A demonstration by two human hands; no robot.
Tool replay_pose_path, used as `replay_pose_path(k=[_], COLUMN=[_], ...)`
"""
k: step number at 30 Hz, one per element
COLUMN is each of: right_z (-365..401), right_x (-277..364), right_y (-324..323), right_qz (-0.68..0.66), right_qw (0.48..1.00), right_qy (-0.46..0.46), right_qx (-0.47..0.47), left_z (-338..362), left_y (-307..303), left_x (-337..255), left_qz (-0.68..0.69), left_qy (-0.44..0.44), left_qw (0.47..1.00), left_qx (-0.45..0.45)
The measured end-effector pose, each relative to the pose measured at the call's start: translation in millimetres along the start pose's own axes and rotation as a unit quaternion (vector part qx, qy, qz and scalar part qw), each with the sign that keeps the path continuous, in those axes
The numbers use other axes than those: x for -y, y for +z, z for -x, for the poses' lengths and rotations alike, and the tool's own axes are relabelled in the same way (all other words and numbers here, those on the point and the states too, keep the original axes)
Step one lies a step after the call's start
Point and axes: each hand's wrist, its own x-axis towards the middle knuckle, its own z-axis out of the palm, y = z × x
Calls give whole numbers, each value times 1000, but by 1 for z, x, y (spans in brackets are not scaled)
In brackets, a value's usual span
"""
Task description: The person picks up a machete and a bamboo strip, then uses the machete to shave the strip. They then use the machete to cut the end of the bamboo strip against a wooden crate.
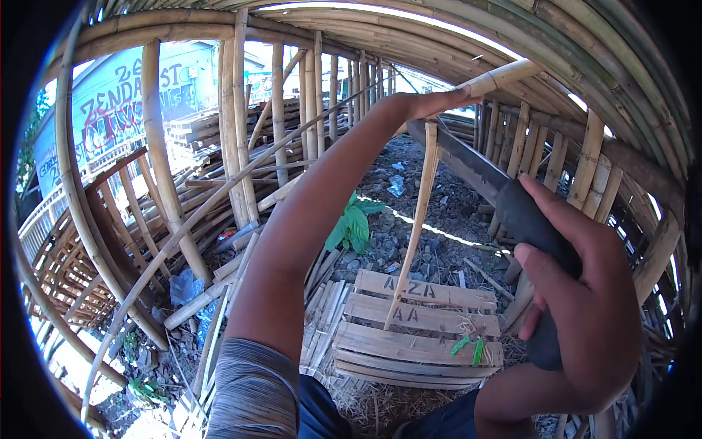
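Bamboo walls (239,132) enclose a stony floor where a slatted wooden crate (420,350) lies. The right hand (596,293) wraps its fingers round the dark handle of a knife (468,168), the blade angled up to the top of a thin bamboo strip (420,219). The strip's lower end overlaps the crate, nearer its left edge. The left hand (431,106) reaches beside a bamboo pole (506,76); whether it grips, I cannot tell.

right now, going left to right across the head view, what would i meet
Plastic bag → left sleeve → plant → bamboo strip → green scraps → right hand
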Motion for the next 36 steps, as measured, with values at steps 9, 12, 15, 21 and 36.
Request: replay_pose_path(k=[9, 12, 15, 21, 36], right_z=[0, -2, -3, -2, 2], right_x=[-12, -6, -16, -15, -16], right_y=[21, 9, 23, 28, 29], right_qz=[7, 12, -24, -3, 14], right_qw=[997, 1000, 999, 999, 999], right_qy=[-68, 10, -36, -42, -32], right_qx=[-26, 11, 7, 5, 15], left_z=[8, -54, -2, 0, -9], left_y=[16, 51, 20, 33, 34], left_x=[-4, 77, 18, 46, 58], left_qz=[64, 10, 3, 65, 98], left_qy=[67, 26, 10, -18, 65], left_qw=[994, 999, 999, 997, 993], left_qx=[-63, -16, 49, 36, 22])
